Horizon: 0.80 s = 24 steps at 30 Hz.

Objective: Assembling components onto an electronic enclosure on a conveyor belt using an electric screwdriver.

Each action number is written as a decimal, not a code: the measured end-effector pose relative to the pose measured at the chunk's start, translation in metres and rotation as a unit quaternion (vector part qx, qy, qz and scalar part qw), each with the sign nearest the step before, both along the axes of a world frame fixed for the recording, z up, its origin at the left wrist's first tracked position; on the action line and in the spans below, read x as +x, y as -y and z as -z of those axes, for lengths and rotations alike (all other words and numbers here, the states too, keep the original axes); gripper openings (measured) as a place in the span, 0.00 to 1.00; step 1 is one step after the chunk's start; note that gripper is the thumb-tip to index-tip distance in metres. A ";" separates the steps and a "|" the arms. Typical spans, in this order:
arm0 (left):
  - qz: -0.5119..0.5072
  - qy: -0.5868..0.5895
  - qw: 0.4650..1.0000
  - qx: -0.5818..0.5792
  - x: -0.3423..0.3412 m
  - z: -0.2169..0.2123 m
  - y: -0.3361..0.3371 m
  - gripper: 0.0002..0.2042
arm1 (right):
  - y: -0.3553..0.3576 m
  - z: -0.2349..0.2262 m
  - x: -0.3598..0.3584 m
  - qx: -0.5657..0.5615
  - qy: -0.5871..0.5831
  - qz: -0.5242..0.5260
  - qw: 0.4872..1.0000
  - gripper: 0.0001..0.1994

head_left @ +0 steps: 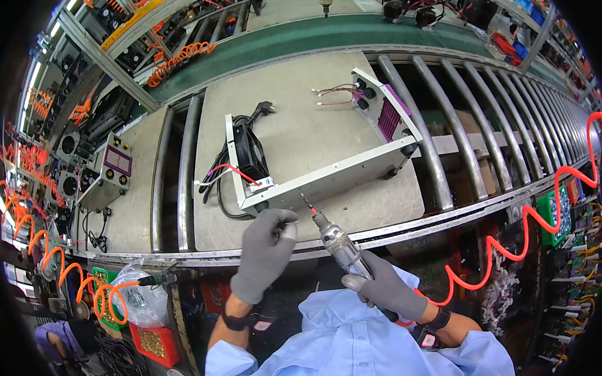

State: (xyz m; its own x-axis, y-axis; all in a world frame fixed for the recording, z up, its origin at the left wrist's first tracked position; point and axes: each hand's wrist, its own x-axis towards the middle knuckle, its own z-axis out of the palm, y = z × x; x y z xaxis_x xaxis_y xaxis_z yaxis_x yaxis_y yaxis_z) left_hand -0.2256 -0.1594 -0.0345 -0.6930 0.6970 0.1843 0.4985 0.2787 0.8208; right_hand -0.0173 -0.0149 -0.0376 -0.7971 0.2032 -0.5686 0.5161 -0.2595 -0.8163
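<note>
My right hand (387,288), in a grey glove, is wrapped round a silver air screwdriver (343,245) with a red hose at its back. The bit points up and left, close to the near side of a grey metal chassis (340,175); I cannot tell whether it touches. My left hand (267,249), also gloved, is closed in a pinch just left of the bit, and what it holds is too small to name. The chassis carries a black fan (249,153) at its left end and a purple vented panel (394,113) at its right. A black power cord (216,179) lies behind the fan.
The chassis rests on a pale board (297,75) over metal rollers (468,129). Another unit (108,169) stands at left. An orange coiled hose (528,226) hangs at right. Red (154,344) and green (555,213) bins of small parts flank the line.
</note>
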 end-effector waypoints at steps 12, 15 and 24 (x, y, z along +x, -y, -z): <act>0.073 0.187 0.965 -0.172 -0.100 -0.082 -0.058 0.09 | 0.014 -0.008 -0.005 -0.007 0.017 0.022 1.000 0.23; 0.144 0.188 0.943 -0.233 -0.114 -0.076 -0.075 0.09 | 0.017 -0.014 -0.008 -0.016 0.017 0.032 0.999 0.21; 0.211 0.256 0.871 -0.362 -0.126 -0.069 -0.093 0.08 | 0.025 -0.016 -0.012 -0.061 0.017 0.039 0.997 0.19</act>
State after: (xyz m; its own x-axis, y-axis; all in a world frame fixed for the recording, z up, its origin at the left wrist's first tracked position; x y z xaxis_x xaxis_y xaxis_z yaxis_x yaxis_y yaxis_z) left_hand -0.3516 -0.0663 0.0348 -0.2090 0.7148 -0.6674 0.3013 0.6964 0.6514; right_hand -0.0293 -0.0402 -0.0212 -0.7610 0.1914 -0.6199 0.5174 -0.3973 -0.7579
